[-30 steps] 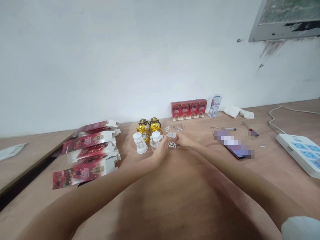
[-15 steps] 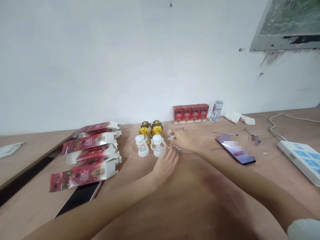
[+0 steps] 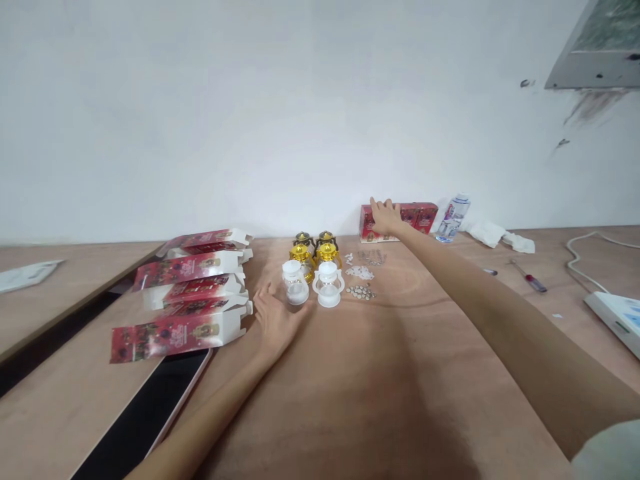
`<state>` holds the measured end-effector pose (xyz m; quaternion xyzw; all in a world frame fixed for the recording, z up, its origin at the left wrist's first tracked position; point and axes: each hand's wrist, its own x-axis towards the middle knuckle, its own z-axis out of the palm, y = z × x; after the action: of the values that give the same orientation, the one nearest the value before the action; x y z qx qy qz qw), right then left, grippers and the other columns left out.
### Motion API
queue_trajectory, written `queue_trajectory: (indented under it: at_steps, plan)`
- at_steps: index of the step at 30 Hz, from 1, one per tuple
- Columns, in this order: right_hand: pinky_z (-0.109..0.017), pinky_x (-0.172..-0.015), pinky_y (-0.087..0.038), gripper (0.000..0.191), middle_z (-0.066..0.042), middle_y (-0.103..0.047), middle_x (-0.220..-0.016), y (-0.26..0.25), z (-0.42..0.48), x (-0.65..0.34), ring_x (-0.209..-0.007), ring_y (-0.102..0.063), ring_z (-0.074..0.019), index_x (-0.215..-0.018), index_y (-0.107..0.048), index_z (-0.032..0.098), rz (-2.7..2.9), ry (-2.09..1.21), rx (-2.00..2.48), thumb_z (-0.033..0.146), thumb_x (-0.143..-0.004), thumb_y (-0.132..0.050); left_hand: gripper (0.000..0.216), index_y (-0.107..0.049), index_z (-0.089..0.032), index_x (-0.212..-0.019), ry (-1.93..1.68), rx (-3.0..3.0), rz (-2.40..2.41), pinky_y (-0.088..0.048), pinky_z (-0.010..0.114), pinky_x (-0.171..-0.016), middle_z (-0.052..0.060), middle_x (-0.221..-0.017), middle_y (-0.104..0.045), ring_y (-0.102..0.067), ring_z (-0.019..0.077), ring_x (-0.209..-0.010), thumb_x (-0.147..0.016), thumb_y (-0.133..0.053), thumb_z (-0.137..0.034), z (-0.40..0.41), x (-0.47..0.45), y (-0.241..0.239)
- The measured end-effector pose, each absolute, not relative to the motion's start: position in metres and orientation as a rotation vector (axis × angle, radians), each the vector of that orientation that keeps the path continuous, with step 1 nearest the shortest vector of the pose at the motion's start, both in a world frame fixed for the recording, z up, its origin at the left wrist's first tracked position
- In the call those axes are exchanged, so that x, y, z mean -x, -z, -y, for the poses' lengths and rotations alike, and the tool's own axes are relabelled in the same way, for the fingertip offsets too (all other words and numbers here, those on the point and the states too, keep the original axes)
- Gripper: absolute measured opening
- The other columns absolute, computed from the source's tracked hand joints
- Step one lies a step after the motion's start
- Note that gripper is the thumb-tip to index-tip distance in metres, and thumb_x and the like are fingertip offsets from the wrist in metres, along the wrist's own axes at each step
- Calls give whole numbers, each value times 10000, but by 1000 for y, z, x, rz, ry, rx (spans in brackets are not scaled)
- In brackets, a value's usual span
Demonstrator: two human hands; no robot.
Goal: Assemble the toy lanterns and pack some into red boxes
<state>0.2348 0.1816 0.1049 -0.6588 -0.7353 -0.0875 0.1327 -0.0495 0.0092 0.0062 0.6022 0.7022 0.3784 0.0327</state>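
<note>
My left hand [image 3: 274, 321] lies low on the table with its fingers spread, right beside a small white lantern [image 3: 294, 283]; whether it touches the lantern I cannot tell. A second white lantern [image 3: 329, 287] stands to the right. Behind these are gold lanterns [image 3: 327, 253] and dark bronze ones [image 3: 303, 238]. My right hand [image 3: 386, 217] reaches to the back, fingers apart over the front and top of a row of red printed boxes [image 3: 419, 217]. Between the hands lie piles of button cells [image 3: 361, 292], white plastic bits [image 3: 360, 272] and small screws [image 3: 373, 257].
Opened red cartons [image 3: 173, 337] lie flat at the left, partly over a dark-screened device [image 3: 145, 407]. At the right are a bottle [image 3: 453, 218], crumpled tissue [image 3: 485, 233], a screwdriver [image 3: 534, 281], a power strip [image 3: 617, 320] and its cable [image 3: 573, 257]. A gap [image 3: 65, 323] runs between table boards.
My right hand has moved from the small parts back to the red boxes. My left hand has moved left from the parts to beside the left white lantern. The view has shifted slightly.
</note>
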Motion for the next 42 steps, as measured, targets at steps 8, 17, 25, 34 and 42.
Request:
queue_trajectory:
  at_steps: [8,17,25,34,42]
  plan:
    - [-470,-901,-308,449,-218,-506,-1145,-102,-175,-236,-1109,-405,-360,-1072,-505,62,2076,439,1866,158,-653,-636,563,-384,-171,-1150,-1020,-1714,-1968,-401,488,-923,124,-1079,-613,-563,318,-1087,-709,-655,-393,-28,46,-1]
    - [-456,-867,-414,653,-153,-578,-1076,-114,-113,-272,-977,-555,-295,-1174,-396,136,1559,142,1421,417,-669,-701,457,-444,-139,-1065,-1294,-1835,-1964,-413,454,-886,138,-1095,-527,-534,295,-1035,-731,-594,-412,1,40,-1]
    - [-332,-758,-515,547,-60,-596,-1090,-25,-49,-276,-914,-622,-179,-1072,-450,231,746,-576,1044,592,-693,-606,195,-560,-182,-934,-877,-2296,-1445,-431,380,-842,61,-926,-628,-572,228,-918,-748,-505,-166,4,8,0]
    - [-357,-800,-524,593,-45,-603,-1036,16,-8,-272,-921,-621,-199,-991,-452,238,692,-583,1108,425,-541,-790,173,-599,-176,-859,-764,-2577,-1157,-435,391,-849,84,-945,-642,-561,244,-946,-748,-480,-119,5,-23,-2]
    - [-350,-732,-563,489,-5,-599,-1067,9,-3,-272,-900,-629,-169,-993,-477,278,533,-823,909,480,-627,-731,304,-544,-160,-1098,-812,-2613,-916,-342,466,-1026,132,-1172,-593,-492,281,-1172,-799,-516,-212,-19,-81,-6]
